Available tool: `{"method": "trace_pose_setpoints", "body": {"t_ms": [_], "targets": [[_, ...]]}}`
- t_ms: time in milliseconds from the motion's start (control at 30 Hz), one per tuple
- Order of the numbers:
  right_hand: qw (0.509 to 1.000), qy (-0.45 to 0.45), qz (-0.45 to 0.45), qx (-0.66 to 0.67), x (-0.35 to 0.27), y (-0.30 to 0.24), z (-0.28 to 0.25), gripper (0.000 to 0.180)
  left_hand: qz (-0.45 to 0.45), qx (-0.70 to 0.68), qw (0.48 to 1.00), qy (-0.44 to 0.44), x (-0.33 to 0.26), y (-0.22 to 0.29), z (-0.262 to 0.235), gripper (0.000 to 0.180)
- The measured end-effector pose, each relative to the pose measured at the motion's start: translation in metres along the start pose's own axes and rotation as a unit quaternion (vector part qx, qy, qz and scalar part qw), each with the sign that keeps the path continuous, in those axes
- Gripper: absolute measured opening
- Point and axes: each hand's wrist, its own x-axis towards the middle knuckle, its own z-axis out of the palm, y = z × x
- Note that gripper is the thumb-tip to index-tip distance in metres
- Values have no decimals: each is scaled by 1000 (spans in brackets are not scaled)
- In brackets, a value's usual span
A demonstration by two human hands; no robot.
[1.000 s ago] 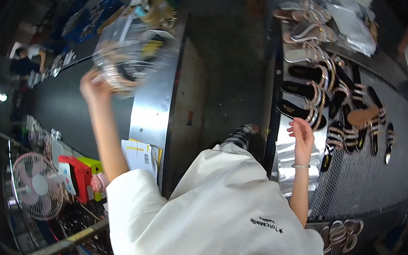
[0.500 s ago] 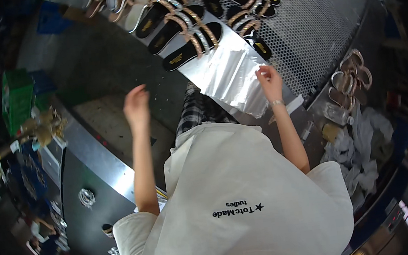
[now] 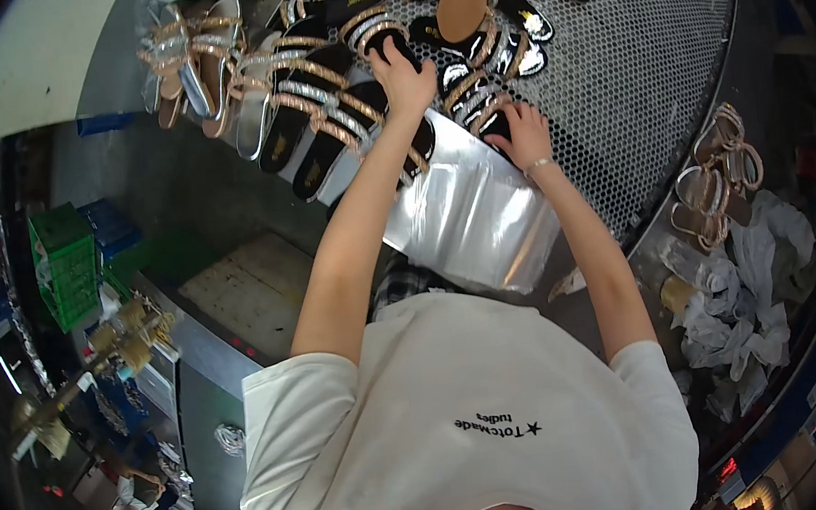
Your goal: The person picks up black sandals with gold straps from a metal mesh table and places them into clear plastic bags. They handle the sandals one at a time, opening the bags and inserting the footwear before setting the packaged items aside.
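My left hand [image 3: 405, 82] reaches up to a black sandal [image 3: 372, 29] with glittery gold and silver straps, thumb and fingers around its near end. To the right, my right hand [image 3: 526, 138] has its thumb and fingers at the near end of another black strapped sandal [image 3: 477, 101]. Both sandals rest among several alike on the work surface. Just below my hands lies a stack of clear plastic bags [image 3: 468, 208], shiny and flat. More black sandals [image 3: 322, 159] lie side by side left of the bags, partly behind my left forearm.
A perforated metal surface [image 3: 617, 60] spreads out at the right. Beige strapped sandals [image 3: 716, 174] and crumpled plastic [image 3: 747, 267] sit at its near right. Paler sandals [image 3: 195, 63] pile up at the far left. A green crate [image 3: 67, 264] stands farther left.
Both hands have moved forward and away from me onto the sandals; the left also went right. My right hand has left the plastic bags. The view has shifted with my head.
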Motion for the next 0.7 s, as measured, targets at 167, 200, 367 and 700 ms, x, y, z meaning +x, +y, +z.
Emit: {"method": "trace_pose_setpoints", "body": {"t_ms": [167,200,367,700], "targets": [[999,18,33,3,10,20,-6,53,-51,135,987,68,56,1,48,85],[998,37,41,-16,11,27,-10,53,-31,128,989,67,62,1,59,84],[989,107,70,-76,32,54,-8,52,28,166,983,71,109,6,113,85],[982,63,169,-59,53,84,-40,45,262,-187,938,-127,90,64,46,44]]}}
